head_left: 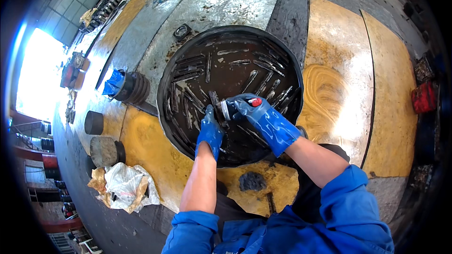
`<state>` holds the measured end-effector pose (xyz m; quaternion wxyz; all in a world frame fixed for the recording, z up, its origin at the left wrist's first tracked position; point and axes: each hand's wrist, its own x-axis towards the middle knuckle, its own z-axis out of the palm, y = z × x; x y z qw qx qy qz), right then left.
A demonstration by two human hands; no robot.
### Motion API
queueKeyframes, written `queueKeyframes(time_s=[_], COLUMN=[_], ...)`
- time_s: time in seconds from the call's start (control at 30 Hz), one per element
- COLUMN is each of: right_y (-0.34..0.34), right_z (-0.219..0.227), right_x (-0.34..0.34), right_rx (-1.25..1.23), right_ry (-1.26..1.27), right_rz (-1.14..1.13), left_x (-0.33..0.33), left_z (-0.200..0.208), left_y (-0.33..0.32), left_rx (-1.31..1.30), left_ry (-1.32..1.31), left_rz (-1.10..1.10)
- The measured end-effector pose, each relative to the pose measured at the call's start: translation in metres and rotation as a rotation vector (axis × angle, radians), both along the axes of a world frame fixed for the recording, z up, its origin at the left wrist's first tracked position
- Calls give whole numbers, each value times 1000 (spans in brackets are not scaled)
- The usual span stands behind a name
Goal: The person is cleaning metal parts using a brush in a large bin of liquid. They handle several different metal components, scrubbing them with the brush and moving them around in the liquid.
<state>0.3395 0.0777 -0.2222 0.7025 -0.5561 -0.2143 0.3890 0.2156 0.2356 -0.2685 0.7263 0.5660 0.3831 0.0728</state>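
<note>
Both my hands, in blue rubber gloves, are over a large round dark pan (162, 84) with dirty brown liquid in it. My left hand (210, 129) is closed on the lower end of a narrow dark metal strip (214, 99) that it holds tilted up. In my right hand (252, 113) is a brush (225, 110), its red handle end showing above the glove and its pale metal band beside the strip. The bristles are hard to make out. Several similar wet, dark strips (208, 68) lie in the liquid around the pan's inner edge.
Left of the pan stand a ribbed black container (134, 87) with blue material in its mouth and a grey cylinder (104, 151). White and brown sacking (129, 186) lies nearer me. A dark rag-like lump (252, 181) lies before the pan, a square metal part (181, 31) behind it.
</note>
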Motion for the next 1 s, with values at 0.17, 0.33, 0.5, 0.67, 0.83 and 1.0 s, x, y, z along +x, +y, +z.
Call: queueKeyframes(time_s=[0.17, 0.33, 0.5, 0.67, 0.83, 1.0], right_y=[-3, -6, -10, -12, -5, -1], right_z=[2, 4, 10, 10, -17, -6], right_x=[6, 15, 22, 26, 19, 19], right_rx=[-261, -217, -351, -283, -81, -217], right_ry=[-199, -59, -30, -156, 109, 50], right_rz=[151, -11, 128, 86, -28, 6], left_x=[-12, 10, 20, 21, 16, 16], left_z=[14, 58, 77, 27, -4, 10], left_y=[13, -17, -25, -17, -6, -7], left_rx=[794, 396, 148, 70, 75, 32], left_ry=[351, 198, 397, 190, 172, 207], left_rz=[-373, -239, -134, -72, -102, -84])
